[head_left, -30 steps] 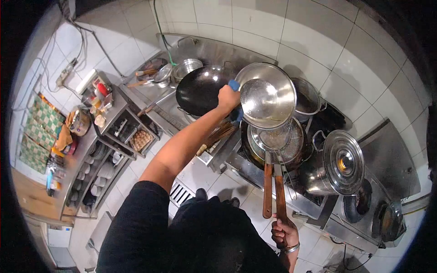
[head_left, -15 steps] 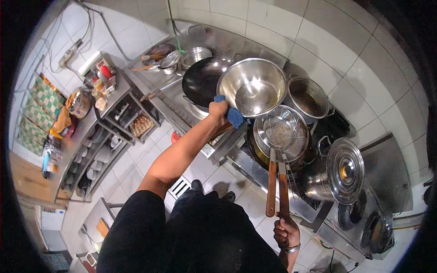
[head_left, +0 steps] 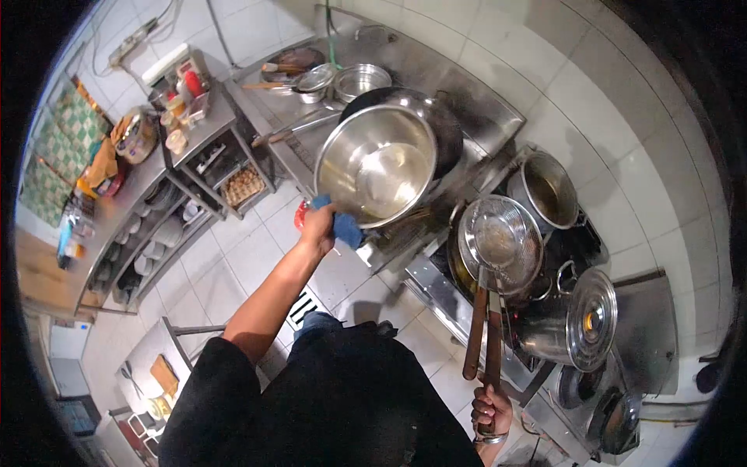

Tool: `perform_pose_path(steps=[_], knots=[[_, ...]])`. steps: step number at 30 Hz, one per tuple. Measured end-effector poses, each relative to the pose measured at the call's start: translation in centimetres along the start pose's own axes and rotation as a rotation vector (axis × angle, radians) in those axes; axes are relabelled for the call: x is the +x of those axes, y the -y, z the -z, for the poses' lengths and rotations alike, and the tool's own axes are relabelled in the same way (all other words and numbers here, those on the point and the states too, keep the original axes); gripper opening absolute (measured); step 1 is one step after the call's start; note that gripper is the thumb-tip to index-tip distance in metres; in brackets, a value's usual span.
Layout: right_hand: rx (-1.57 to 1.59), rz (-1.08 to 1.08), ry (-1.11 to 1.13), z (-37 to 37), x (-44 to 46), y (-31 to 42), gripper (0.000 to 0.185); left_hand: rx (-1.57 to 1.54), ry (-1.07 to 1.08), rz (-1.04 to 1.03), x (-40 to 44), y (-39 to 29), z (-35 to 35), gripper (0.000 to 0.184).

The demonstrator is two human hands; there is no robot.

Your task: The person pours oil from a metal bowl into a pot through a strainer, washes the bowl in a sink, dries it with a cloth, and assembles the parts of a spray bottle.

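Note:
My left hand (head_left: 317, 226) is closed on the rim of a large steel mixing bowl (head_left: 342, 167), with a folded blue cloth (head_left: 348, 232) in its grip. The bowl is tilted toward me and looks nearly bare inside, with a shiny wet bottom. My right hand (head_left: 491, 410) is wrapped around the wooden handle of a wire mesh strainer (head_left: 523, 261). A second wooden-handled strainer or skimmer (head_left: 475, 335) overlaps it, its handle outside my fingers. Both rest over or just above a wok (head_left: 459, 265) with yellowish liquid on the stove.
A black wok (head_left: 450, 140) stands behind the bowl. Right of the strainers are a pot of brownish liquid (head_left: 548, 187) and a steel pot (head_left: 541, 331) with a tilted lid (head_left: 591, 319). Shelves of bowls (head_left: 167, 231) and an egg tray (head_left: 243, 187) are at left.
My left hand has moved the bowl left and toward me, away from the strainers. My right hand keeps its grip on the strainer handle. The view has shifted slightly.

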State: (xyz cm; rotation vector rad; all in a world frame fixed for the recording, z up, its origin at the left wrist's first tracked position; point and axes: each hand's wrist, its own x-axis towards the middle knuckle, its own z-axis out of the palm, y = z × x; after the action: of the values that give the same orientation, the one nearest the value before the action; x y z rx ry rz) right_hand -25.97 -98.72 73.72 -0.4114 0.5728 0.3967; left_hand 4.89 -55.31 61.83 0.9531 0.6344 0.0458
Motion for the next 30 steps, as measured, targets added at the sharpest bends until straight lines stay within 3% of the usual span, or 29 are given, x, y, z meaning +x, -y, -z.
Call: perform_pose_path(steps=[4,6,8,12,16,26,30], knots=[[0.077,0.058,-0.003,-1.5,0.3,-2.1,0.034,-0.077,-0.15,0.061,-1.4,-2.9,8.5,0.017],[0.028,0.097,-0.06,-3.7,0.4,-3.3,0.027,-0.089,-0.204,-0.005,-1.4,-3.7,13.4,0.019],[0.053,0.167,-0.125,-4.8,0.3,-3.9,0.038,-0.067,-0.326,-0.017,-2.5,-5.9,16.9,0.017],[0.153,0.162,0.002,-7.9,0.2,-4.5,0.037,0.041,-0.499,-0.117,-2.4,-7.7,24.6,0.011],[0.076,0.283,0.069,-12.3,-0.1,-6.0,0.036,-0.009,-0.486,-0.1,-1.2,-7.7,32.6,0.017],[0.317,0.265,0.18,-14.3,4.2,-9.5,0.044,-0.274,-0.596,-0.032,-0.1,-7.6,41.1,0.013],[0.257,0.208,0.072,-13.8,6.5,-9.8,0.04,-0.323,-0.664,-0.037,-2.3,-9.7,41.0,0.013]])
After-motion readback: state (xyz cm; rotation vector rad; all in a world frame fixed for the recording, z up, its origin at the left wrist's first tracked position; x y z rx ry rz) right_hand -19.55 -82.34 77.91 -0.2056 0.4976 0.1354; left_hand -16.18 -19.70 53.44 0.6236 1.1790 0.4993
